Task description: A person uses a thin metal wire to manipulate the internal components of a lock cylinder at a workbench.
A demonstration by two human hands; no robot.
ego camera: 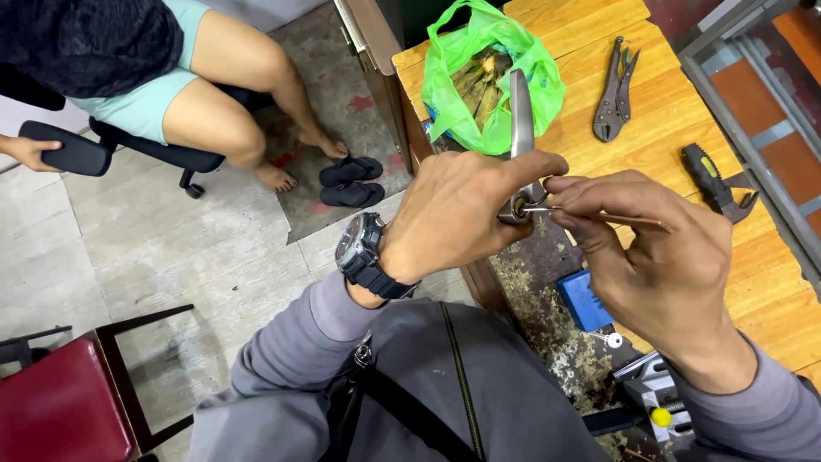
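The left hand (462, 214) is clenched around the base of a metal door handle (520, 128), whose lever rises upright above the fist, held in the air over the near edge of the wooden desk (667, 111). The right hand (658, 257) pinches a thin pick (599, 215) between thumb and fingertips, its tip at the handle's keyhole. Behind lie a green plastic bag (453, 94), locking pliers (614, 90) and a yellow-and-black tool (714, 181); a blue box (581, 301) sits below the right hand.
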